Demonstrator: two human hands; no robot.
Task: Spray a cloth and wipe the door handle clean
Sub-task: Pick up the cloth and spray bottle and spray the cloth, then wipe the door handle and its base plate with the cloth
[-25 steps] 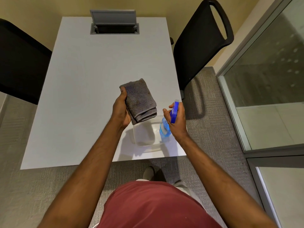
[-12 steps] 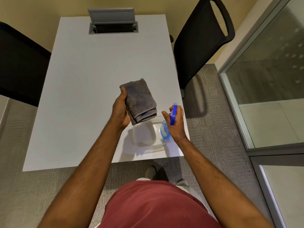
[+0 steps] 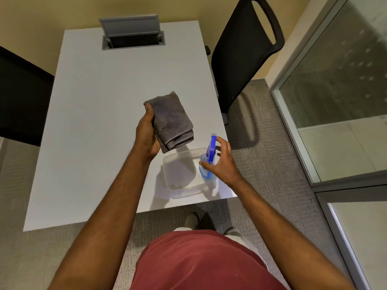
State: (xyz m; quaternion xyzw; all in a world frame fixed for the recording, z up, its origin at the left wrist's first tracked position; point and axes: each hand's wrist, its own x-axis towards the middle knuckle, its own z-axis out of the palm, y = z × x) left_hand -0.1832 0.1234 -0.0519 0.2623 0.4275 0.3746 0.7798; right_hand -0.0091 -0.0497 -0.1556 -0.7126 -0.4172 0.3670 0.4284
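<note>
- white worktop fills the middle of the view
- clear plastic container on it, near the 5 o'clock corner
- open grey cable hatch at 12 o'clock
- black chair at 1 o'clock
- dark chair at 9 o'clock
- glass partition at 3 o'clock
- grey carpet underneath

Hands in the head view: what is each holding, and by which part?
Left hand grips the folded grey cloth along its left edge, thumb on top. Right hand holds the clear spray bottle with blue head around its neck, loosely.

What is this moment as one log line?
left hand: holds grey cloth | right hand: on spray bottle, grip unclear | clear container: on table
</note>
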